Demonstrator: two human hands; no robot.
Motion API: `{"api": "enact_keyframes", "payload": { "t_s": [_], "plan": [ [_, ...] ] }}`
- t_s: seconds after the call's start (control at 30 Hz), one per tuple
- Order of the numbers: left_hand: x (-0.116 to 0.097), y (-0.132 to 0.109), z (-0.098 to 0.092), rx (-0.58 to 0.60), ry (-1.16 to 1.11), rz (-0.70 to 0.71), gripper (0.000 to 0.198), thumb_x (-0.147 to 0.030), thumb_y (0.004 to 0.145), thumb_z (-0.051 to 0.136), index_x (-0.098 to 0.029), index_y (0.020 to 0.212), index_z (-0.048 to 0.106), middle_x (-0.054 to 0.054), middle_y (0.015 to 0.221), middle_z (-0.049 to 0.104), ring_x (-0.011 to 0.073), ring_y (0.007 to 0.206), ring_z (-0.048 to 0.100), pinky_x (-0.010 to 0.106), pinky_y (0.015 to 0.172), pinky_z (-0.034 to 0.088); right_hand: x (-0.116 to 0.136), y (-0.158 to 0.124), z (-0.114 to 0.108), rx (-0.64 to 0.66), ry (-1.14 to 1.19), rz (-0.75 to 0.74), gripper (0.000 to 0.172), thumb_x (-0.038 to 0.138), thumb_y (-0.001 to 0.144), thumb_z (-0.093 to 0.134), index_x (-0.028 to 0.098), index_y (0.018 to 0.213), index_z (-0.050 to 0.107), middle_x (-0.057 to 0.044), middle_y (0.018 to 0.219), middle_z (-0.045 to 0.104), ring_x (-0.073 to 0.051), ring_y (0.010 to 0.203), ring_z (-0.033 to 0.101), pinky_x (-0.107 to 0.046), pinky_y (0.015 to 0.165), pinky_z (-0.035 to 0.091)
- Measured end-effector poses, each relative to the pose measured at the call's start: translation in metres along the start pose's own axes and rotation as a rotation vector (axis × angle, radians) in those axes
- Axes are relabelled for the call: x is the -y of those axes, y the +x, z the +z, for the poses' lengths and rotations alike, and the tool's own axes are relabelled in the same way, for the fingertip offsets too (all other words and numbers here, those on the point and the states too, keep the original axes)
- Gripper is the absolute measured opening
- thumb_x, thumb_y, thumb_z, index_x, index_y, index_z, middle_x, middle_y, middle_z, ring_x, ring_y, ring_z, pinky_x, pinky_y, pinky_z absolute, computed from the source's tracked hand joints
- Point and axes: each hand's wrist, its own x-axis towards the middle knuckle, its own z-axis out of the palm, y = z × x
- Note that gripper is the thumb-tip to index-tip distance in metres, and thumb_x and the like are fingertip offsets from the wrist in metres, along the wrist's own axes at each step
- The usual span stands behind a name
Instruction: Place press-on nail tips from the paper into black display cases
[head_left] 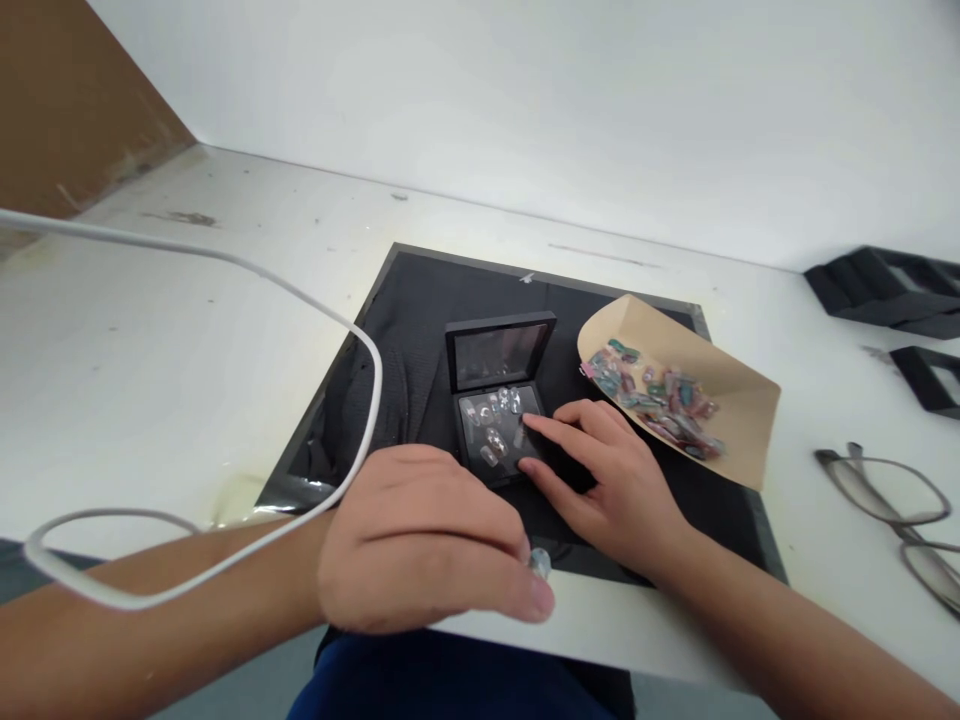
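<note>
A small black display box (459, 372) stands open on a black cloth mat (420, 310), its lid upright and several clear press-on nails (496, 420) lying inside. My right hand (604, 480) rests on the mat, its forefinger touching the box's right edge, fingers stretched out. My left hand (424, 540) is nearer me at the table's front edge, fingers curled, pinching one small clear nail (540, 562) between thumb and fingertip. Right of the box lies a tan paper sheet (739, 400) heaped with several coloured nails (656, 398).
A white cable (225, 262) loops over the white table and crosses my left forearm. Eyeglasses (892, 505) lie at the right edge. Black empty box parts (892, 285) sit at the far right. A brown board (67, 100) leans at the far left.
</note>
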Motion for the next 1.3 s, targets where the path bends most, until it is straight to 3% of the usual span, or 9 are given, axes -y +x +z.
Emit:
{"api": "enact_keyframes", "payload": {
  "t_s": [0.17,0.3,0.4,0.53,0.7,0.83,0.93,1.03,1.3],
  "plan": [
    [0.002,-0.004,0.003,-0.077,-0.041,0.001,0.013,-0.006,0.091,0.064,-0.012,0.101,0.069,0.006,0.09,0.072,0.0125,0.083,0.072,0.025,0.071,0.063,0.002,-0.001,0.001,0.052,0.009,-0.057,0.034,0.028,0.097,0.057,0.02,0.13,0.064,-0.008,0.094,0.059,-0.02,0.084,0.057,-0.037,0.072,0.053],
    [0.002,-0.001,0.002,-0.14,-0.046,-0.008,0.004,-0.01,0.091,0.067,-0.012,0.094,0.07,0.005,0.087,0.069,0.0111,0.08,0.071,0.023,0.067,0.063,0.004,-0.001,0.001,0.013,0.077,-0.009,0.029,0.023,0.097,0.056,0.016,0.124,0.065,-0.008,0.095,0.059,-0.019,0.085,0.058,-0.035,0.073,0.053],
    [-0.001,0.005,-0.003,-0.117,0.001,0.019,0.003,-0.012,0.09,0.07,-0.014,0.09,0.069,0.002,0.083,0.071,0.0102,0.073,0.071,0.023,0.063,0.064,0.005,-0.001,0.001,0.027,0.069,-0.018,0.023,0.023,0.096,0.057,0.016,0.115,0.069,-0.008,0.093,0.06,-0.019,0.083,0.059,-0.035,0.072,0.052],
    [-0.003,0.01,-0.011,-0.035,0.03,0.068,0.005,-0.009,0.089,0.069,-0.014,0.088,0.07,0.003,0.079,0.074,0.0119,0.072,0.072,0.025,0.062,0.063,0.005,0.0,0.001,0.06,0.054,-0.047,0.029,0.025,0.096,0.057,0.016,0.123,0.067,-0.008,0.093,0.061,-0.02,0.083,0.059,-0.035,0.072,0.052],
    [0.004,0.007,-0.003,0.003,0.192,0.059,0.004,-0.014,0.087,0.074,-0.016,0.09,0.073,0.004,0.092,0.08,0.0111,0.074,0.071,0.028,0.07,0.059,0.007,-0.006,-0.003,-0.091,0.148,-0.101,0.033,0.022,0.096,0.058,0.014,0.127,0.06,-0.004,0.084,0.057,-0.017,0.074,0.056,-0.031,0.064,0.049],
    [0.007,0.002,0.006,-0.026,0.311,0.069,0.009,-0.017,0.085,0.077,-0.022,0.092,0.076,-0.002,0.092,0.08,0.0114,0.077,0.069,0.035,0.084,0.053,0.014,-0.011,-0.008,-0.145,0.298,-0.305,0.045,0.047,0.099,0.055,0.012,0.127,0.058,-0.008,0.089,0.064,-0.017,0.075,0.06,-0.03,0.065,0.053],
    [0.005,0.001,0.006,-0.049,0.398,0.079,0.008,-0.019,0.089,0.073,-0.025,0.092,0.077,-0.004,0.088,0.079,0.013,0.08,0.066,0.036,0.087,0.049,0.022,-0.011,-0.01,-0.183,0.376,-0.304,0.053,0.06,0.092,0.059,0.013,0.116,0.062,-0.008,0.089,0.066,-0.015,0.075,0.063,-0.027,0.064,0.055],
    [0.004,0.0,0.005,-0.01,0.415,0.102,0.011,-0.018,0.092,0.069,-0.024,0.094,0.077,-0.005,0.086,0.078,0.0118,0.08,0.065,0.035,0.087,0.047,0.027,-0.009,-0.011,-0.197,0.433,-0.246,0.042,0.051,0.089,0.069,0.012,0.105,0.067,-0.005,0.08,0.064,-0.012,0.066,0.06,-0.023,0.058,0.053],
    [0.005,-0.004,0.011,0.024,0.388,0.085,0.018,-0.021,0.099,0.058,-0.023,0.099,0.075,-0.007,0.093,0.079,0.0109,0.08,0.068,0.034,0.085,0.051,0.028,-0.011,-0.01,-0.154,0.551,-0.205,0.022,0.026,0.088,0.075,0.01,0.103,0.073,-0.004,0.068,0.064,-0.011,0.057,0.054,-0.022,0.049,0.046]
  ]
}}
